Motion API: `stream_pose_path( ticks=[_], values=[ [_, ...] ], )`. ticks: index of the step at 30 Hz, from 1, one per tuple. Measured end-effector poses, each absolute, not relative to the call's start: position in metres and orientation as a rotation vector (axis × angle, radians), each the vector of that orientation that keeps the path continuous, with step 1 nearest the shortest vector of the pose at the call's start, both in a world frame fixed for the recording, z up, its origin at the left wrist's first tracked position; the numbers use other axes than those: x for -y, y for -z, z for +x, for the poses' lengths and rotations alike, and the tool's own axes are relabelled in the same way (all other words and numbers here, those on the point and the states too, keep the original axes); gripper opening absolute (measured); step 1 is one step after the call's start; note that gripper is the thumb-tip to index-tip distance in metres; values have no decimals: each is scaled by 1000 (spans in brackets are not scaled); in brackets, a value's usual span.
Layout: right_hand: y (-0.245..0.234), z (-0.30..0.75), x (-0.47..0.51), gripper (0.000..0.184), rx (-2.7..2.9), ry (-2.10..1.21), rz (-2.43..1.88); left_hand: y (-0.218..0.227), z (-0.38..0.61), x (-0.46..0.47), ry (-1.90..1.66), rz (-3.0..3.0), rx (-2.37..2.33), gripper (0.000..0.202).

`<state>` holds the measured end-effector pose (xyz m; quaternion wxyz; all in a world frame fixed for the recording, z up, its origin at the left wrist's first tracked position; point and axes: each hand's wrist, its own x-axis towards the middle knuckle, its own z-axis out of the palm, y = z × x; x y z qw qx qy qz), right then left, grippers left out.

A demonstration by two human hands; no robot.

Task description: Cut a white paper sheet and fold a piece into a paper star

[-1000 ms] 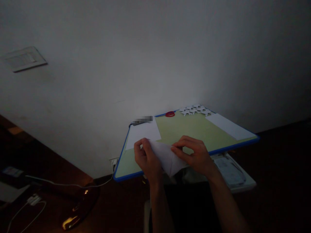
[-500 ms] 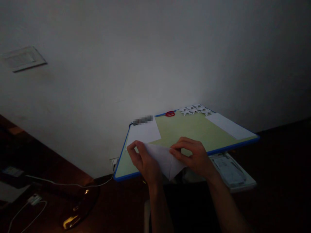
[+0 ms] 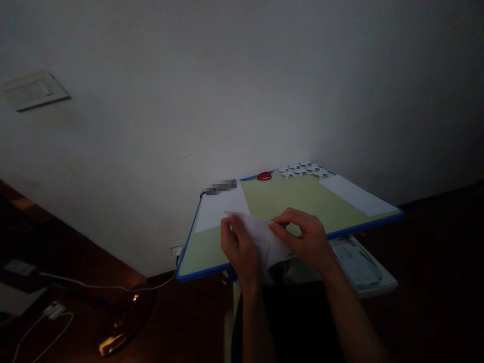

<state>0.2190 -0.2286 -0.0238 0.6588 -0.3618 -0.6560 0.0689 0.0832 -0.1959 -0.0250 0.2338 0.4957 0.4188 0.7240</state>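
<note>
A folded white paper (image 3: 260, 234) sits between both hands above the near edge of a green board with a blue rim (image 3: 287, 201). My left hand (image 3: 238, 247) pinches the paper's left side, fingers closed over the fold. My right hand (image 3: 304, 239) grips the paper's right side, thumb and fingers pressed on it. The paper's lower point is partly hidden behind my hands.
On the board lie a white sheet (image 3: 221, 206) at the left, another white sheet (image 3: 353, 196) at the right, a red ring (image 3: 264, 176) and several folded white paper shapes (image 3: 302, 170) at the far edge. White cables (image 3: 56, 312) run over the dark floor at left.
My left hand has shifted right and up along the paper, closing toward my right hand. The paper now sits higher and more bunched between the hands.
</note>
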Motion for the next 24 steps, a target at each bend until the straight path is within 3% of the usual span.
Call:
stream_pose_path(
  ticks=[10,24],
  values=[
    [22,212,229,10,1461,-59,-831,24,84,194,-2087,1329,-1174,57],
    [23,208,228,7,1138,171,-946,30,88,193,-1762,1584,-1023,52]
  ],
)
